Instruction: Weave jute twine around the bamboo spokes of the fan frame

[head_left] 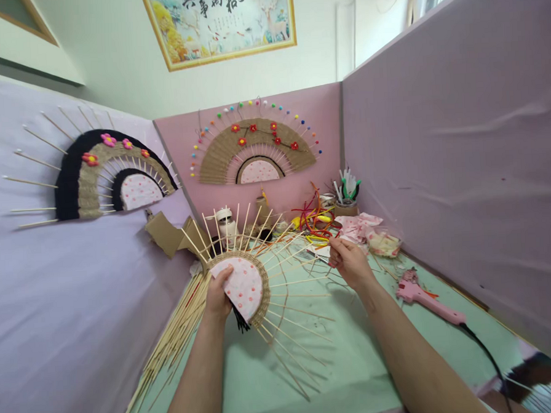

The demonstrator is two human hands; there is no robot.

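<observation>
My left hand (218, 294) grips a half-round fan frame by its pink flower-print cloth centre (245, 288), the thumb lying on the cloth. A woven twine band (264, 287) edges the cloth, and thin wooden sticks (302, 281) fan outward from it. A loose strand of twine (285, 292) curves across the sticks. Black threads (241, 319) hang below the cloth. To the right of the stick tips, my right hand (349, 261) is closed in a pinch; what lies between its fingertips is too small to make out.
A pink glue gun (431, 303) with a black cable lies at the right. Bundled sticks (178, 335) lie at the left. Behind are coloured pipe cleaners (317, 219), a white jar (227, 227) and pink cloth (360, 225). Finished fans (256, 143) hang on the partitions.
</observation>
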